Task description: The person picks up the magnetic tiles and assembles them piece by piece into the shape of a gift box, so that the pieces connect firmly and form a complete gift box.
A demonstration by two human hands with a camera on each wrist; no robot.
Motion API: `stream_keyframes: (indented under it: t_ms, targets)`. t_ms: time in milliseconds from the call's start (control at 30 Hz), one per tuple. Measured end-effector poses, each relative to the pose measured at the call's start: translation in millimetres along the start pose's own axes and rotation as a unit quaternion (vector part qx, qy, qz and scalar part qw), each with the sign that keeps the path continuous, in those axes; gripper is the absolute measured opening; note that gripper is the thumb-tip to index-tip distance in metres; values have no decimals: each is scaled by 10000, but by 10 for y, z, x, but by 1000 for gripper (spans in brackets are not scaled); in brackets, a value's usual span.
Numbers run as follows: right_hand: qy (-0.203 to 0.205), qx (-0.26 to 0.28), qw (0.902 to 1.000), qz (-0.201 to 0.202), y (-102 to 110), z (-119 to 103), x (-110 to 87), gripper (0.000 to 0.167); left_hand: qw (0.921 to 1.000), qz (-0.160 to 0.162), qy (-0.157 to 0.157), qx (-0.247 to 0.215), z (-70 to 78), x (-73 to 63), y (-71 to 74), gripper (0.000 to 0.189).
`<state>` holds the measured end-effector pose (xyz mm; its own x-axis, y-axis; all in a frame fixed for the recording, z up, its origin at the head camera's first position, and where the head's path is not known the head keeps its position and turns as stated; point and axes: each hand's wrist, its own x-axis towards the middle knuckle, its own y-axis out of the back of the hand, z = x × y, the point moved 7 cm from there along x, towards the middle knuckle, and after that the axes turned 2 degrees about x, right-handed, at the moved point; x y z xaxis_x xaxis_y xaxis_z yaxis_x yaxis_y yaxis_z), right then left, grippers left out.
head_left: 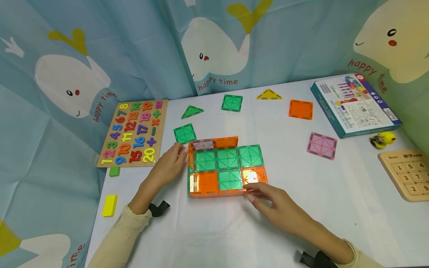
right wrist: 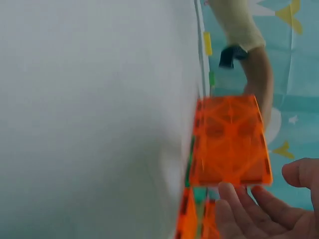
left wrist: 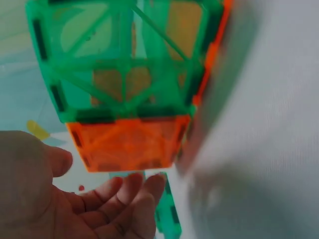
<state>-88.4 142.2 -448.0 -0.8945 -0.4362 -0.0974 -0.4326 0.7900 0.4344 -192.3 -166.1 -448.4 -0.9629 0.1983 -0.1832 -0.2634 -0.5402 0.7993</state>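
Note:
In the middle of the table lies a build of see-through magnetic tiles (head_left: pixel 229 158), mostly green and orange, with walls standing along its left, back and front sides. My left hand (head_left: pixel 169 163) is at its back left corner, near a loose green square tile (head_left: pixel 185 133). The left wrist view shows that hand's thumb apart from its fingers (left wrist: pixel 132 199), beside an orange wall tile (left wrist: pixel 129 144). At the front right, my right hand (head_left: pixel 281 204) has its fingertips at the build's edge. Its fingers (right wrist: pixel 249 209) look loosely extended by an orange wall (right wrist: pixel 232 144); whether they touch is unclear.
Loose tiles lie behind the build: a green triangle (head_left: pixel 192 111), a green square (head_left: pixel 232 103), a yellow triangle (head_left: pixel 269 94), an orange square (head_left: pixel 300 109) and a pink square (head_left: pixel 321 145). A number board (head_left: pixel 134 132) is left; a box (head_left: pixel 356 104) and wooden number tray (head_left: pixel 407 175) are right.

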Motion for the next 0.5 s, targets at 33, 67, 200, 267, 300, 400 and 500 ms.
stream_keyframes:
  t_ms: [33,67,200,267,300,400,500]
  targets:
    - [-21,-93,10000,25,45,-4,25,24,9998,-81,35,-159,2,-21,-8,39]
    - [-53,-214,9997,67,102,0,60,19,9994,-169,53,-308,6,-42,-18,37]
    - [-362,-883,9953,147,373,93,260,15,9970,-419,39,-654,31,-126,-50,33]
    - [-598,-1358,9889,48,481,168,372,20,9960,-517,-7,-724,46,-152,-69,34]
    - [-712,-1611,9844,-24,520,207,427,23,9957,-559,-14,-738,50,-162,-79,34]
    - [-1091,-2306,9664,-313,576,314,572,30,9945,-703,11,-778,57,-179,-114,37]
    - [-1366,-2817,9478,-601,574,381,682,41,9932,-828,17,-816,66,-188,-138,39]
